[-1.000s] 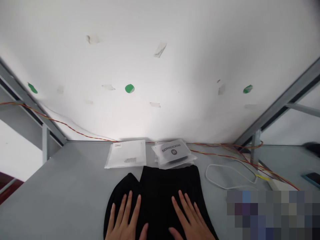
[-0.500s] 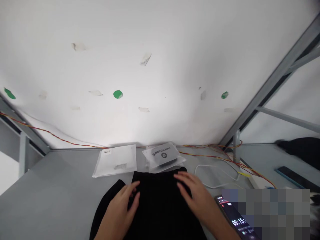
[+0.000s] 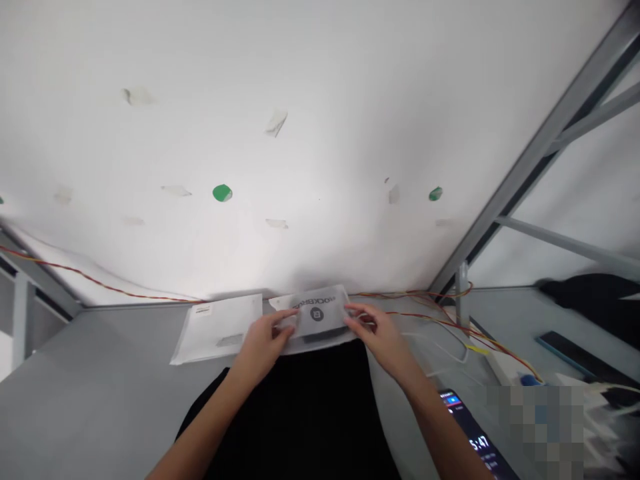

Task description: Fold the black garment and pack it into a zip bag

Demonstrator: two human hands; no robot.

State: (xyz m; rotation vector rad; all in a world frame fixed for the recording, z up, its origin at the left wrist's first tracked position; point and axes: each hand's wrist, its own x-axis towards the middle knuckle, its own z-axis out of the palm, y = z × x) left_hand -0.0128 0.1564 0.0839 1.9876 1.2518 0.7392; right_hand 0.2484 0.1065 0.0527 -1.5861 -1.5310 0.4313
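- Reaching forward over a grey table (image 3: 90, 383), a person's two bare hands meet a frosted pouch (image 3: 331, 312) at the middle of the table's far edge, close to the white wall (image 3: 320, 120).
- The pouch is flat, pale and cloudy, roughly rectangular, wider than it is deep, with slightly slanted sides and a soft sheen.
- Dark capital lettering runs along its far part, partly covered at the left; below sits a round dark logo with a lighter mark inside. A darker band shows along its near side.
- More pale plastic sticks out around it, with a small hole at the far left corner.
- The left hand (image 3: 267, 337) is half curled at the pouch's left end, thumb and fingertips close together; whether it grips firmly, I cannot tell.
- The right hand (image 3: 377, 333) bends the same way at the right end, thumb below fingers, a small gap between; its grip is equally unclear.
- Beneath both forearms spreads black cloth (image 3: 305, 413), reaching the pouch's near edge.
- Just left lies a white pouch (image 3: 213, 330) with a small label; to the right, a lit phone (image 3: 463, 420).
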